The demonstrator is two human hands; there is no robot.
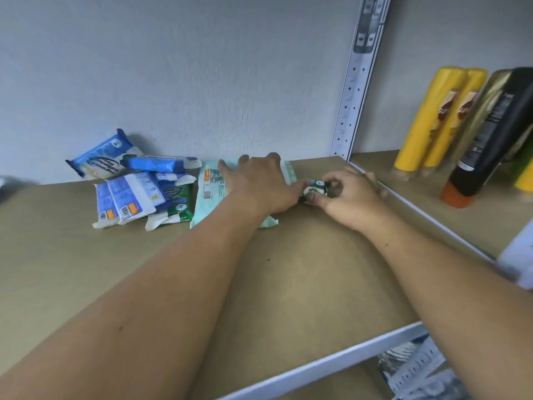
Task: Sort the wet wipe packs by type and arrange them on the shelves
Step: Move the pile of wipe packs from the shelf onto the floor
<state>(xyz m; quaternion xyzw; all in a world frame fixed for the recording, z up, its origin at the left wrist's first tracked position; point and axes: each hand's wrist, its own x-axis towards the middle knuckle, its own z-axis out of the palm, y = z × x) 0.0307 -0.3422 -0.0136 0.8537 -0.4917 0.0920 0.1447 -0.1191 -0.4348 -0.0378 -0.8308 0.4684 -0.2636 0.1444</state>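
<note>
The person leans both bare forearms in over the tan fibreboard shelf (288,269). The left hand (259,183) lies with its fingers spread flat on a large pale mint-green soft plastic wipe pack (212,192), which rests near the shelf's back edge. The hand seems to pin the pack so it does not slide. Just beside that pack's right end, the right hand (349,194) curls its thumb and fingers round a small dark green and white wipe pack (314,188). I take this as tucking that pack in beside the large one, or lifting it away to its own kind; I cannot tell which.

Toward the shelf's back left, a loose heap of blue and white wipe packs (135,180) lies unsorted, with one propped against the wall and a green and white pack (181,209) mixed in at the front. So the sorting looks barely begun.

A plain grey painted wall (202,67) backs the shelf. A white perforated metal upright (352,96) stands at its back right corner. On the neighbouring shelf beyond it lean two yellow plastic bottles (427,122) and a black bottle with an orange cap (484,140).
</note>
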